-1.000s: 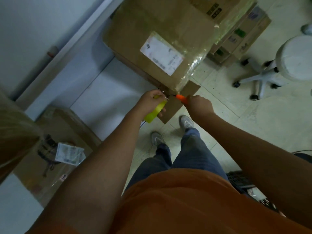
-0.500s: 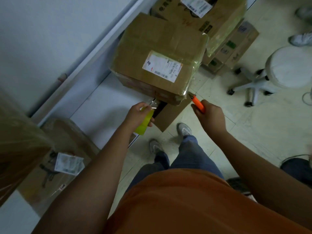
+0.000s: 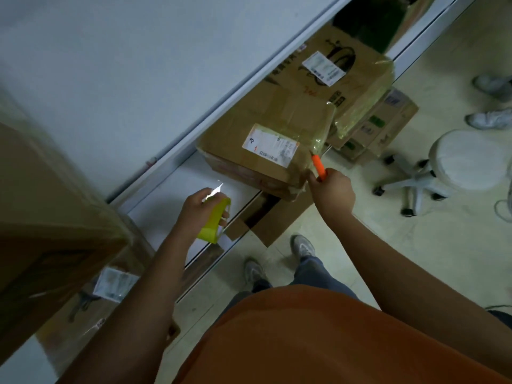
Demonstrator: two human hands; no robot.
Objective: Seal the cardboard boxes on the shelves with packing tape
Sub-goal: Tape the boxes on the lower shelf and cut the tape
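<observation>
A cardboard box (image 3: 257, 145) with a white shipping label and clear tape on its right edge sits on the white shelf (image 3: 177, 195). My right hand (image 3: 332, 189) grips an orange cutter (image 3: 318, 166), its tip at the box's near right corner. My left hand (image 3: 199, 209) holds a yellow-green roll of packing tape (image 3: 214, 224) above the shelf, left of the box, with a short shiny loose end sticking up. A flap hangs below the box's front edge.
A second labelled box (image 3: 332, 79) stands behind the first, more boxes (image 3: 382, 126) on the floor beside it. A large box (image 3: 41, 217) fills the left foreground. A white wheeled stool (image 3: 457, 162) and another person's shoes (image 3: 490, 117) are at right.
My left hand with the tape roll has drawn back left and away from the box, the tape now separate. My right hand with the cutter moved up to the box's right corner.
</observation>
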